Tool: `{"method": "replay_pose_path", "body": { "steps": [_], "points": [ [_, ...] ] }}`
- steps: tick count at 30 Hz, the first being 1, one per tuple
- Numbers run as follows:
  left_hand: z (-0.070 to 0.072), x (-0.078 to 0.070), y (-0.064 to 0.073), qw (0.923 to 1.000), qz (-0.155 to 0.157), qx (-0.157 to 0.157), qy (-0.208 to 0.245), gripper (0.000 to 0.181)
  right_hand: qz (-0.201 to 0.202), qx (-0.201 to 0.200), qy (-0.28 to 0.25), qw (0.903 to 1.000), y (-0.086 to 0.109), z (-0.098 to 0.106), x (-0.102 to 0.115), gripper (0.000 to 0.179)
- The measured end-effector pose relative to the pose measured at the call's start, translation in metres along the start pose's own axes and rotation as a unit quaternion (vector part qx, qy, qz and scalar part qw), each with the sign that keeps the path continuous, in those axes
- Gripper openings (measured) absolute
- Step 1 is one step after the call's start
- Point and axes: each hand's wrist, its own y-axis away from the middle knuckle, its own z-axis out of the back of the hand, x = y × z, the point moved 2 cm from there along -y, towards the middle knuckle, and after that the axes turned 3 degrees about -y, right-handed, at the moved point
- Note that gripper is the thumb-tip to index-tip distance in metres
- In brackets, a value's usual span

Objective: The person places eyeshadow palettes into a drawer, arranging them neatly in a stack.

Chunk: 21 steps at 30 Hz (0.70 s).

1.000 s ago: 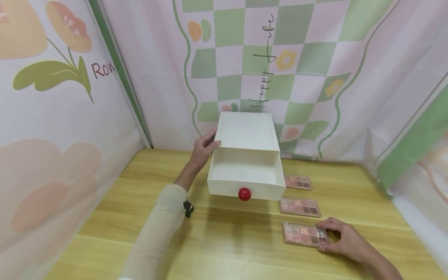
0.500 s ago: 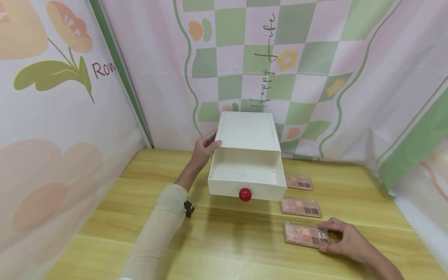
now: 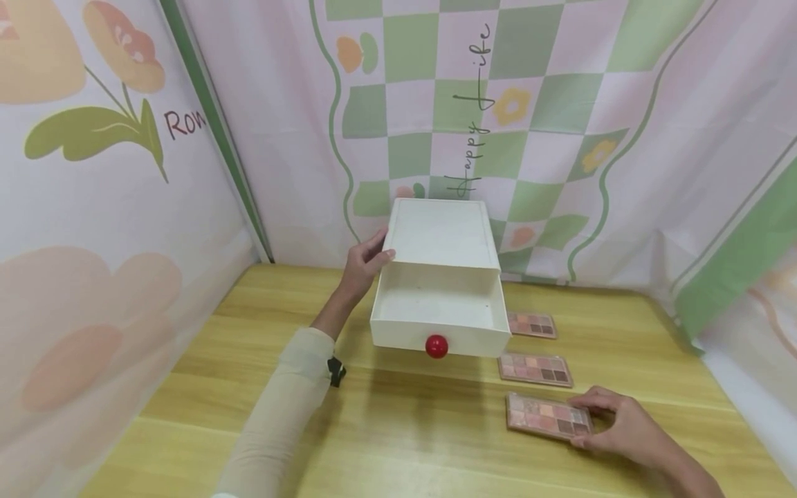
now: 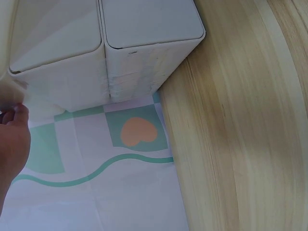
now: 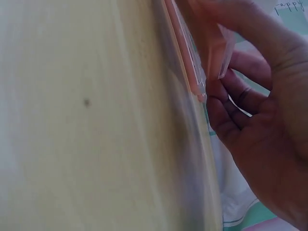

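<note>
My left hand [image 3: 363, 266] grips the upper left side of a white drawer box [image 3: 442, 235], thumb by its front edge. In the left wrist view, the hand [image 4: 13, 144] shows at the left edge with curled fingers against the white box [image 4: 139, 24]. The drawer [image 3: 398, 333], with a red round knob [image 3: 436, 346], is pulled out and looks bare inside. At front right my right hand [image 3: 629, 427] pinches the right end of an eyeshadow palette [image 3: 540, 415]. In the right wrist view, thumb and fingers hold the palette [image 5: 219, 55], tilted off the table.
Two more eyeshadow palettes lie behind the held one: the middle palette [image 3: 535, 369] and the far palette [image 3: 532, 325], partly hidden by the drawer. All stand on a wood-grain table [image 3: 386, 443]. A printed curtain [image 3: 461, 104] hangs right behind the box.
My right hand has shifted slightly right, and the palette in its pinch has moved with it and tilted up a little. The left hand and the drawer box stay put.
</note>
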Motion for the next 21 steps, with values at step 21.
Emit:
{"method": "replay_pose_path", "body": {
  "steps": [21],
  "points": [
    [0.000, 0.004, -0.001, 0.9999, -0.011, -0.001, 0.012, 0.067, 0.063, -0.038, -0.023, 0.9970, -0.007, 0.039, 0.021, 0.049]
  ]
}}
